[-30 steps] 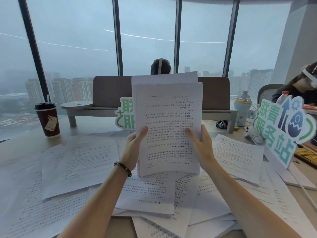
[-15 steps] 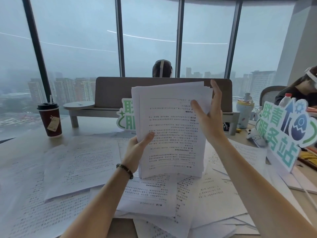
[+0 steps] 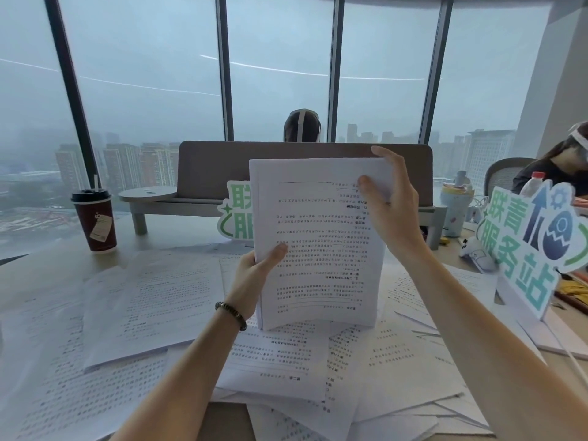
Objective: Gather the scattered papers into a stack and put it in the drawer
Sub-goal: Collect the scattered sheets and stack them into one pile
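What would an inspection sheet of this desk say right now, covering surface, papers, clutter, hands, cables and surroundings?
Surface: pale table, mostly under paper.
Job's things: upright stack standing on loose sheets; no drawer seen.
Clutter: coffee cup, green sign, second sign, blue bottle.
Hands: left hand grips the stack's lower left edge; right hand holds its top right corner.
Cables: white cable at the right.
Surroundings: tall windows, grey bench, two seated people.
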`<state>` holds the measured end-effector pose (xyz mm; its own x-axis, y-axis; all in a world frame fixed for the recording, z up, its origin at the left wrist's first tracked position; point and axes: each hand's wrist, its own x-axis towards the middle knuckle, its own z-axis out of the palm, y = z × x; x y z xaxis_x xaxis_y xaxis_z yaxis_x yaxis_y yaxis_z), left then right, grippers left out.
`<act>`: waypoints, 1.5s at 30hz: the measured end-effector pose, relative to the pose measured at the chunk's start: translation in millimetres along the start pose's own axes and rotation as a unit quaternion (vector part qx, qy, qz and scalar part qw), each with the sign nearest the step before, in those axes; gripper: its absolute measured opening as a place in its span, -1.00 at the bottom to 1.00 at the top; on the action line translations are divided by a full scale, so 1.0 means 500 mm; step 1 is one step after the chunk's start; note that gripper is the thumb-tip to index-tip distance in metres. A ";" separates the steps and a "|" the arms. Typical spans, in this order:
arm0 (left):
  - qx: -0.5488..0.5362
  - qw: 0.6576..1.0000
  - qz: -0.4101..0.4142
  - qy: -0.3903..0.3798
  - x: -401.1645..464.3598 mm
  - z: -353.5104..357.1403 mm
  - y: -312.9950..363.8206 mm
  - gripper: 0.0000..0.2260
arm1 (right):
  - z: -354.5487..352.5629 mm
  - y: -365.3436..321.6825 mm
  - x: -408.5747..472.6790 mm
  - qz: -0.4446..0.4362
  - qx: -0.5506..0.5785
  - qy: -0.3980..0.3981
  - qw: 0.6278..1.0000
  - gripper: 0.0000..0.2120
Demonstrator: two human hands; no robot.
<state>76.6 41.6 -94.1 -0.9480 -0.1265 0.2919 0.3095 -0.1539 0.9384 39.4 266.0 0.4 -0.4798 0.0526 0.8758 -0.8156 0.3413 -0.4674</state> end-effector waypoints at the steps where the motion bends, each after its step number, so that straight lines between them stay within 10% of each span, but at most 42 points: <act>1: 0.000 1.000 -0.002 0.000 0.000 0.000 0.000 -0.86 | 0.000 0.000 -0.001 -0.008 0.005 -0.002 1.000 -0.66; 11: 0.009 1.000 -0.002 -0.008 -0.004 0.002 -0.001 -0.87 | 0.015 -0.005 -0.002 0.062 0.104 0.042 0.992 -0.72; 21: 0.009 1.000 -0.003 -0.022 -0.007 0.004 0.000 -0.87 | 0.028 0.064 -0.109 0.354 0.234 -0.084 0.902 -0.74; 30: 0.035 0.999 0.022 0.017 0.007 -0.005 -0.007 -0.82 | 0.036 0.055 -0.106 0.349 0.254 -0.131 0.893 -0.78; 41: 0.283 0.957 0.055 0.018 0.021 -0.010 -0.030 -0.63 | 0.039 0.092 -0.156 0.359 0.089 -0.173 0.913 -0.72; 45: 0.179 0.983 -0.048 0.000 0.037 -0.019 -0.041 -0.79 | 0.020 0.091 -0.146 0.398 0.019 -0.228 0.888 -0.62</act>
<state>53.3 32.9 -109.8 -0.9714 -0.1288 0.1997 0.1735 0.1895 0.9664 34.2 268.2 -85.8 -0.9837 -0.1250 0.1289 -0.1641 0.3347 -0.9279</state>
